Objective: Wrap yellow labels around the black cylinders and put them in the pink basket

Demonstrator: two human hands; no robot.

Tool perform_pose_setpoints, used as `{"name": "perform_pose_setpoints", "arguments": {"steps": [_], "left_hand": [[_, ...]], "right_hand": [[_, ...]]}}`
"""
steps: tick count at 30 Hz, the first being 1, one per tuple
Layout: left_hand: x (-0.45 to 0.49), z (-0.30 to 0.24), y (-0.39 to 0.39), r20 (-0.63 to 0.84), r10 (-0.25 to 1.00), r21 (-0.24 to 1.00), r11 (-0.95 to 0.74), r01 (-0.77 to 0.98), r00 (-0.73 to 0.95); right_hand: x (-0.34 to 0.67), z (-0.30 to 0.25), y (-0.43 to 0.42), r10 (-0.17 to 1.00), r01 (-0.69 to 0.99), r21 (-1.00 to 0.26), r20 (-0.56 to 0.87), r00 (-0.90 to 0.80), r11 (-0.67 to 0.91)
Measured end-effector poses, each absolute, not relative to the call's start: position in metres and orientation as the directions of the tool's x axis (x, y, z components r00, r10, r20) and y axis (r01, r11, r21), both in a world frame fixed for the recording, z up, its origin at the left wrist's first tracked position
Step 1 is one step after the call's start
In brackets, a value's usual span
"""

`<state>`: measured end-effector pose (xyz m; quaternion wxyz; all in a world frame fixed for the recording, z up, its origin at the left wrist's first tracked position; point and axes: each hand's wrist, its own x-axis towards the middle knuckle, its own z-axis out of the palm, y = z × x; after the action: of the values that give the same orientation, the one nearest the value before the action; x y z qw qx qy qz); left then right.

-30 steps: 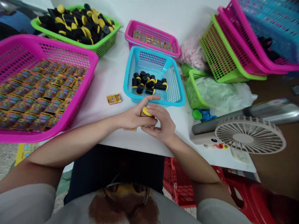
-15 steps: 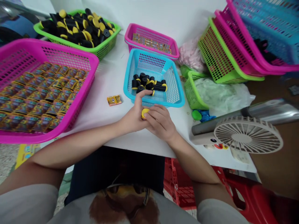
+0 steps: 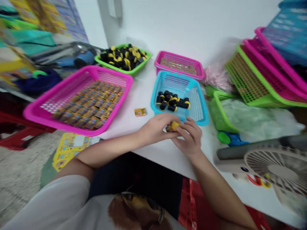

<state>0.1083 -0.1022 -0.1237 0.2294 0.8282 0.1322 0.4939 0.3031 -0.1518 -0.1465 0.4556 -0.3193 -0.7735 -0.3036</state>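
Observation:
Just in front of the blue basket (image 3: 203,110), my two hands meet around a small yellow-capped cylinder (image 3: 173,126). Its side looks dark and printed, though fingers cover much of it. My left hand (image 3: 155,129) curls around it from the left. From the right, the fingertips of my right hand (image 3: 189,137) press on its yellow end. Several black cylinders with yellow ends (image 3: 171,99) lie in the blue basket. A flat orange-yellow printed piece (image 3: 140,111) rests on the table, left of that basket.
On the left, a pink basket (image 3: 117,119) holds rows of printed cylinders. Behind it stands a green basket (image 3: 141,68) heaped with black-and-yellow cylinders. A pink basket (image 3: 178,54) sits at the back. Stacked baskets (image 3: 254,76), a plastic bag (image 3: 259,113) and a fan (image 3: 278,169) occupy the right.
The camera view has swung left, so the table appears farther right. My left index finger, raised before, is now folded around the cylinder, and a printed side of it shows.

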Motion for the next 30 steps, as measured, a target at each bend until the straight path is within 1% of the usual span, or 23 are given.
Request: {"name": "perform_pose_setpoints", "arguments": {"steps": [3, 5, 7, 9, 11, 12, 14, 15, 17, 19, 21, 23, 25, 26, 27, 28, 29, 30], "left_hand": [[0.074, -0.096, -0.122, 0.73, 0.418, 0.456, -0.887, 0.071, 0.541], [0.045, -0.073, -0.129, 0.692, 0.466, 0.426, -0.88, 0.21, 0.552], [0.015, -0.049, -0.118, 0.648, 0.555, 0.384, -0.83, 0.405, 0.521], [-0.01, -0.031, -0.086, 0.593, 0.65, 0.384, -0.748, 0.542, 0.476], [-0.027, -0.022, -0.038, 0.495, 0.756, 0.45, -0.644, 0.618, 0.428], [-0.033, -0.021, -0.012, 0.417, 0.817, 0.475, -0.569, 0.671, 0.398], [-0.039, -0.027, 0.035, 0.304, 0.911, 0.485, -0.4, 0.778, 0.278], [-0.04, -0.033, 0.053, 0.255, 0.936, 0.486, -0.339, 0.805, 0.24], [-0.04, -0.046, 0.075, 0.193, 0.954, 0.485, -0.296, 0.823, 0.23], [-0.039, -0.059, 0.082, 0.143, 0.951, 0.492, -0.308, 0.814, 0.273], [-0.039, -0.07, 0.081, 0.124, 0.934, 0.492, -0.351, 0.797, 0.335], [-0.039, -0.075, 0.079, 0.086, 0.929, 0.462, -0.356, 0.812, 0.359], [-0.038, -0.074, 0.077, 0.012, 0.942, 0.374, -0.315, 0.873, 0.335], [-0.037, -0.071, 0.077, -0.025, 0.949, 0.32, -0.29, 0.902, 0.314], [-0.035, -0.066, 0.075, -0.051, 0.952, 0.274, -0.277, 0.921, 0.301], [-0.032, -0.06, 0.071, -0.047, 0.953, 0.239, -0.28, 0.93, 0.299], [-0.028, -0.054, 0.064, -0.015, 0.954, 0.214, -0.289, 0.933, 0.298], [-0.023, -0.048, 0.054, 0.042, 0.956, 0.201, -0.294, 0.935, 0.291]], "right_hand": [[0.31, -0.145, -0.156, 0.12, 0.733, 0.237, 0.91, -0.398, 0.638], [0.311, -0.143, -0.158, 0.11, 0.729, 0.267, 0.899, -0.424, 0.63], [0.309, -0.141, -0.159, 0.141, 0.733, 0.262, 0.888, -0.438, 0.627], [0.306, -0.139, -0.159, 0.17, 0.739, 0.247, 0.882, -0.439, 0.627], [0.303, -0.138, -0.159, 0.178, 0.746, 0.246, 0.881, -0.438, 0.619], [0.302, -0.137, -0.159, 0.177, 0.746, 0.254, 0.878, -0.445, 0.615], [0.301, -0.135, -0.159, 0.17, 0.738, 0.28, 0.866, -0.47, 0.613], [0.301, -0.134, -0.159, 0.165, 0.732, 0.294, 0.86, -0.484, 0.615], [0.302, -0.133, -0.157, 0.158, 0.725, 0.312, 0.851, -0.501, 0.614], [0.303, -0.133, -0.156, 0.167, 0.734, 0.306, 0.853, -0.494, 0.607], [0.304, -0.134, -0.155, 0.189, 0.746, 0.286, 0.857, -0.48, 0.602], [0.306, -0.136, -0.154, 0.214, 0.756, 0.26, 0.859, -0.465, 0.601], [0.308, -0.134, -0.15, 0.26, 0.786, 0.185, 0.878, -0.402, 0.59], [0.309, -0.131, -0.146, 0.308, 0.812, 0.111, 0.889, -0.339, 0.572], [0.311, -0.127, -0.141, 0.381, 0.844, 0.014, 0.889, -0.256, 0.536], [0.313, -0.122, -0.133, 0.479, 0.873, -0.096, 0.862, -0.168, 0.479], [0.315, -0.116, -0.122, 0.604, 0.898, -0.201, 0.793, -0.085, 0.391], [0.317, -0.109, -0.11, 0.738, 0.92, -0.272, 0.675, -0.027, 0.281]]}}
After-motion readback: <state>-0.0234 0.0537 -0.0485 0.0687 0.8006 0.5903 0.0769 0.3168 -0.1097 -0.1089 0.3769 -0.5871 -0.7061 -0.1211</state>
